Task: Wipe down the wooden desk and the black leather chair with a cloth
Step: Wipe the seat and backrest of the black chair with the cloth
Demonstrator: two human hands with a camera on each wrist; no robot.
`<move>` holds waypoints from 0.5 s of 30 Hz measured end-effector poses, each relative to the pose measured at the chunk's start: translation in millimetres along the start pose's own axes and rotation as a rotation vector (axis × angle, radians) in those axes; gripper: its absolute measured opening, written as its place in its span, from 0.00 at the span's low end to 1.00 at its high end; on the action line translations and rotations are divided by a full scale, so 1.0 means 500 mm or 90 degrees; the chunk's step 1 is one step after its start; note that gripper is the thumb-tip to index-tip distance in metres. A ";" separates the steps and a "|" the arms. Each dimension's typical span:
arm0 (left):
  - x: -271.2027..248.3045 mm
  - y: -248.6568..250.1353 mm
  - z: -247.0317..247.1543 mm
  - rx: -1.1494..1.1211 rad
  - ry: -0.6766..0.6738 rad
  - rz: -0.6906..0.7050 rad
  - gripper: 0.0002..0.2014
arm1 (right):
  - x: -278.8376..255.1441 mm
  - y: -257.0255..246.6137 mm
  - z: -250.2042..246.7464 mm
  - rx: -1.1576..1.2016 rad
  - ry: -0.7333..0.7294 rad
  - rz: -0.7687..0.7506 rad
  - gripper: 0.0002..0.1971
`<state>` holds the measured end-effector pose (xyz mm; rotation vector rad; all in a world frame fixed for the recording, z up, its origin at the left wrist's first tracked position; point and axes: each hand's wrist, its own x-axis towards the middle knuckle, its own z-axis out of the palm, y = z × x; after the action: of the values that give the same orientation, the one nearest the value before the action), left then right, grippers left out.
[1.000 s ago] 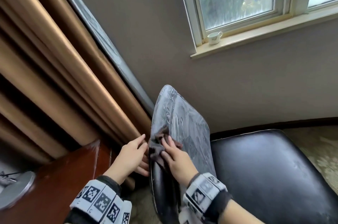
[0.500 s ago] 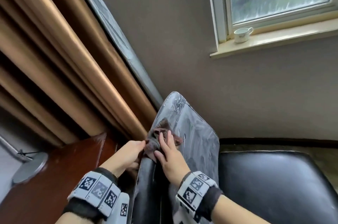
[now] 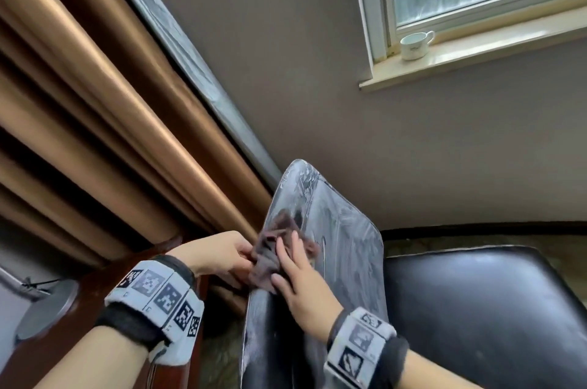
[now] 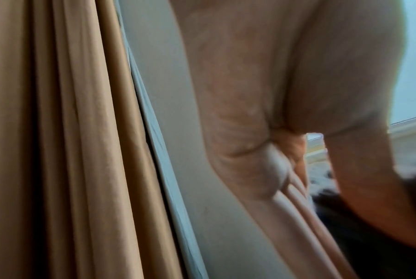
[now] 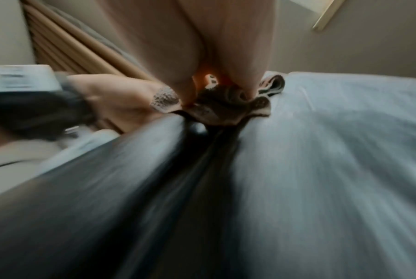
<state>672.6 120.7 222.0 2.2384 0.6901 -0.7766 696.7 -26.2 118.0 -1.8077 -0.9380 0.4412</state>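
Note:
The black leather chair has its shiny backrest (image 3: 333, 239) upright and its seat (image 3: 476, 309) to the right. A crumpled brown cloth (image 3: 270, 249) lies on the backrest's left edge, also seen as the cloth (image 5: 223, 105) in the right wrist view. My right hand (image 3: 295, 271) presses it flat against the leather with straight fingers. My left hand (image 3: 222, 252) reaches from behind the backrest's rim and pinches the cloth's left side with curled fingers. The reddish wooden desk (image 3: 63, 350) is at the lower left.
Brown curtains (image 3: 95, 134) hang close behind the desk and chair. A grey round lamp base (image 3: 47, 309) stands on the desk. A white cup (image 3: 414, 45) sits on the windowsill at the upper right. Patterned carpet shows beyond the seat.
My left hand's fingers went from lying straight behind the backrest to curling onto the cloth's edge. The right hand stayed pressed on the cloth. The head view shifted left.

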 end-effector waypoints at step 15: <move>0.057 0.071 -0.033 0.273 0.144 0.127 0.55 | 0.073 0.050 -0.031 0.002 -0.009 -0.036 0.28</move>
<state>720.8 117.0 227.1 2.7671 0.4175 -0.6196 740.0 -12.6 106.6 -1.7726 -0.9961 0.4199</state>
